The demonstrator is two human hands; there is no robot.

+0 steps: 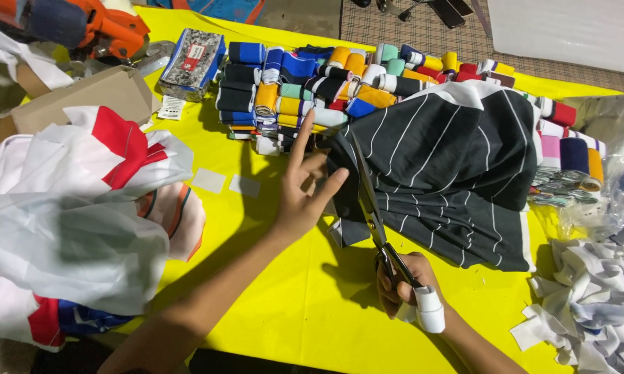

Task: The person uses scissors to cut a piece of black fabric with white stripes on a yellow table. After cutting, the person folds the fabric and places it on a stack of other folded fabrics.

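We are spreading the black striped fabric (450, 166) mid-table with our left hand (301, 197), fingers splayed flat. Our right hand (402, 280) is gripping scissors (371, 201), their long axis running near to far, blades pointing away along the fabric's left edge.

There is only the one view here, taken from a camera on the person's head. It looks steeply down and forward across the yellow table (305, 305), close enough that both forearms enter from the bottom edge. The left hand (302, 190) sits near the middle of the frame, the right hand (403, 282) lower and nearer the lens. The far edge of the table runs along the top, with checked cloth (423, 31) beyond it. The piles at the left and right sides are cut off by the frame. No second view overlaps with it.
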